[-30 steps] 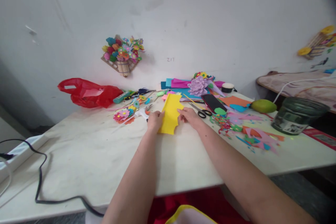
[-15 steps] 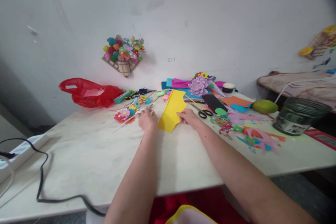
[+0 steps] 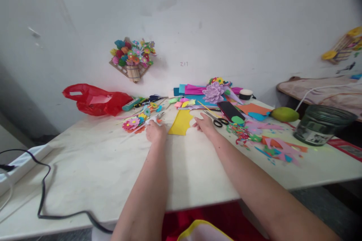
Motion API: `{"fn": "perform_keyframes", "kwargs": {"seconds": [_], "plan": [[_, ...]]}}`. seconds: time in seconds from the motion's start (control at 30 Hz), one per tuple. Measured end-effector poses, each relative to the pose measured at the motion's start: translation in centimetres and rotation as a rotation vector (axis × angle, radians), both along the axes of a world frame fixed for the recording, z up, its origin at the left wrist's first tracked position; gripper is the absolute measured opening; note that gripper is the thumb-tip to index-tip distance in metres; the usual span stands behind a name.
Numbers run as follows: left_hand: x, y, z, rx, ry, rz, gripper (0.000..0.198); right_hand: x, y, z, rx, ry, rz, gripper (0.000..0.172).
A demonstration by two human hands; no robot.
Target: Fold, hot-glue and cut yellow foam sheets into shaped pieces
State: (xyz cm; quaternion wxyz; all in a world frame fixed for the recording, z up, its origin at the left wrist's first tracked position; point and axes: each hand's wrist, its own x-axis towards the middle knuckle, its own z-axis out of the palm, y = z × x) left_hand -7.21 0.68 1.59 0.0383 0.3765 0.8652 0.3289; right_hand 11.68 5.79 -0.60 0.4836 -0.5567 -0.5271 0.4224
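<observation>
A yellow craft sheet [image 3: 181,122] with a scalloped right edge lies flat on the table between my hands. My right hand [image 3: 204,124] is just right of the sheet, apart from it, with the index finger stretched out and the other fingers loosely bent. Close by that hand are black-handled scissors [image 3: 220,121]. My left hand [image 3: 156,131] is left of the sheet with its fingers curled in; a whitish object shows at the fingers, too blurred to name. Beside it lie colourful craft flowers [image 3: 134,122].
A red plastic bag [image 3: 98,99] lies at the back left. To the right are a phone [image 3: 230,111], paper scraps [image 3: 283,150], a green fruit [image 3: 285,114] and a glass jar [image 3: 322,126]. A black cable [image 3: 43,188] crosses the left side from a power strip [image 3: 25,165].
My right hand has let go of the yellow sheet, which has gone from raised to flat on the table. My left hand has shifted slightly left.
</observation>
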Motion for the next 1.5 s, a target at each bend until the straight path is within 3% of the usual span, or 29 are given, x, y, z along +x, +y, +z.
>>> {"fn": "perform_keyframes", "kwargs": {"seconds": [0.3,0.67,1.03,1.23,1.37,1.5], "plan": [[0.1,0.0,0.1,-0.078,0.064,-0.022,0.041,-0.2,0.5,-1.0,0.033,-0.116,0.068,0.039],[0.3,-0.3,0.8,-0.017,0.166,-0.031,0.032,-0.4,0.6,-1.2,0.044,-0.214,0.070,0.031],[2.4,-1.7,2.7,0.085,0.338,-0.082,0.033,-0.9,-0.2,-0.8,0.093,-0.072,0.125,0.023],[4.4,-2.0,1.9,0.142,0.523,-0.255,0.036,-1.8,-1.9,0.8,0.066,0.194,0.379,0.026],[5.8,-2.2,1.4,0.165,0.613,-0.412,0.033,-2.2,-2.6,1.6,0.039,0.417,0.542,0.038],[7.1,-2.3,0.9,0.161,0.696,-0.581,0.034,-2.2,-2.6,1.8,0.042,0.519,0.515,0.038]]}}
